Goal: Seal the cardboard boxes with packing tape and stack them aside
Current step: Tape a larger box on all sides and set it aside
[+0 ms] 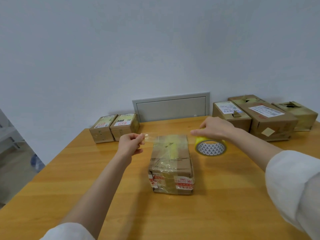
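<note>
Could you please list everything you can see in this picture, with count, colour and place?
table: one, orange-brown wood, fills the lower picture
middle box: one, brown with old clear tape, centre of the table
small boxes: two, brown with white labels, side by side, far left
large boxes: at least three, brown, two with white labels, far right by the wall
tape roll: one, yellowish, white core, right of the middle box
tape strip: one, clear, stretched above the middle box's far end
wall panel: one, grey, behind the table
sleeves: two, white, lower corners
left hand: pinches the tape strip's end
right hand: grips the tape roll from above
</note>
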The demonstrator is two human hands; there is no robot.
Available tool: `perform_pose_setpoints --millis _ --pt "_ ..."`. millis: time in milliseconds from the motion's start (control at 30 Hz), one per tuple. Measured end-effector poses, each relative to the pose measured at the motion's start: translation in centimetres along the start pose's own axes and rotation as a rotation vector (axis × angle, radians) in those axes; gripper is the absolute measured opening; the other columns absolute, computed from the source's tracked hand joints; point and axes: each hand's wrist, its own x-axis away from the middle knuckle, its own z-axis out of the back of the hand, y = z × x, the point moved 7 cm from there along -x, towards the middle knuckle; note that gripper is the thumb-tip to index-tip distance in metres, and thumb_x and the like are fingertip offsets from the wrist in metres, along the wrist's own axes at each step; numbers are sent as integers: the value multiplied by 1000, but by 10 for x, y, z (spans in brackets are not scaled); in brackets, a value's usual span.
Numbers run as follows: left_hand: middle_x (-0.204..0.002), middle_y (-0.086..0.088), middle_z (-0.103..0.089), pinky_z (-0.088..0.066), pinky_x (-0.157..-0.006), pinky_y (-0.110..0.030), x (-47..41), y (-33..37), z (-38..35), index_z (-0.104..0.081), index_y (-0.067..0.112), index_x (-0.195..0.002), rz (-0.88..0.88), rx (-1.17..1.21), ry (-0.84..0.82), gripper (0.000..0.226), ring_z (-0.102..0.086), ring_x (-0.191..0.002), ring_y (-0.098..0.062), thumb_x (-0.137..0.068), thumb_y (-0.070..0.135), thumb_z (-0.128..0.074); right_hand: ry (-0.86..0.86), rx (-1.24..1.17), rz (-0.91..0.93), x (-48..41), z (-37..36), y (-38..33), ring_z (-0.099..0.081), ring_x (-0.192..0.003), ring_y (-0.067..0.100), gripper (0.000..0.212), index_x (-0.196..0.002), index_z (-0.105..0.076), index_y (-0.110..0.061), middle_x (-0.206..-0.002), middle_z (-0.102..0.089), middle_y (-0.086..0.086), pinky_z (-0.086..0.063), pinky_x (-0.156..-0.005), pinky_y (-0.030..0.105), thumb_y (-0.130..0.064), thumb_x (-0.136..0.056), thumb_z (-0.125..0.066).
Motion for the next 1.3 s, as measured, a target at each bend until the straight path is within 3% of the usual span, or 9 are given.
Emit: perform_pose_setpoints --millis 167,333,567,767,900,1000,1133,1233,1300 --pt "-69 -1 -58 -48 -49 -20 0 -16 3 -66 6 -84 49 -13 4 17 -45 -58 -9 -93 19 -62 -50 3 -43 -8 -20 2 -65 -72 19 64 -84 -73 -10 -98 -73 4 -50 -60 32 -69 -84 -49" --pt "-70 -2 -59 -48 -47 -20 -2 -36 -2 -68 5 -89 128 -8 0 16 -46 -59 -10 -93 19 -61 -89 -7 -87 -7 -28 4 -39 -51 15 52 -60 -49 -22 -61 -52 -3 -28 -51 26 -69 -83 -49" --pt "-70 -5 -58 -41 -42 -20 10 -60 -32 -60 6 -82 204 -26 -76 23 -48 -59 -15 -96 25 -56 -131 76 -163 -4 -38 -2 -56 -66 14 59 -86 -65 -13 -74 -60 -5 -45 -60 28 -67 -88 -43" --pt "-120 -12 -59 -53 -76 -30 15 -45 -31 -50 6 -126 134 -232 -69 37 -60 -98 -22 -96 26 -55 -88 -167 -116 3 -36 -4 -53 -98 16 63 -119 -51 -19 -107 -53 -5 -46 -80 33 -66 -79 -60" --pt "-149 -5 -40 -38 -104 -37 22 -11 -31 -30 12 -148 -13 -224 -121 65 -42 -132 -23 -95 41 -53 -266 -301 -78 6 -38 3 -47 -107 16 75 -130 -45 -24 -114 -45 -6 -41 -92 33 -57 -70 -74" --pt "-130 -7 -59 -53 -90 -36 41 -12 -65 -39 10 -142 170 -40 -391 55 -62 -112 -23 -95 35 -55 -278 -353 -55 9 -40 7 -49 -106 14 64 -126 -52 -22 -118 -52 -2 -39 -87 29 -49 -73 -76" --pt "-104 -4 -70 -56 -70 -27 47 -23 -63 -52 10 -125 282 -27 -455 32 -70 -86 -15 -99 29 -49 -230 -378 24 9 -41 3 -47 -115 12 57 -123 -56 -26 -119 -50 -9 -37 -93 28 -46 -74 -77" --pt "-123 5 -58 -51 -87 -31 40 -12 -57 -45 13 -132 108 -310 -391 35 -60 -99 -12 -101 29 -44 -283 -226 37 11 -42 0 -43 -124 17 72 -134 -47 -28 -132 -46 -7 -37 -99 33 -46 -72 -79" --pt "-115 11 -54 -52 -79 -28 41 -2 -64 -39 15 -136 5 -376 -349 39 -58 -93 -9 -101 29 -44 -270 -138 35 14 -45 3 -42 -125 20 69 -132 -48 -28 -138 -45 -4 -37 -99 35 -44 -72 -79"
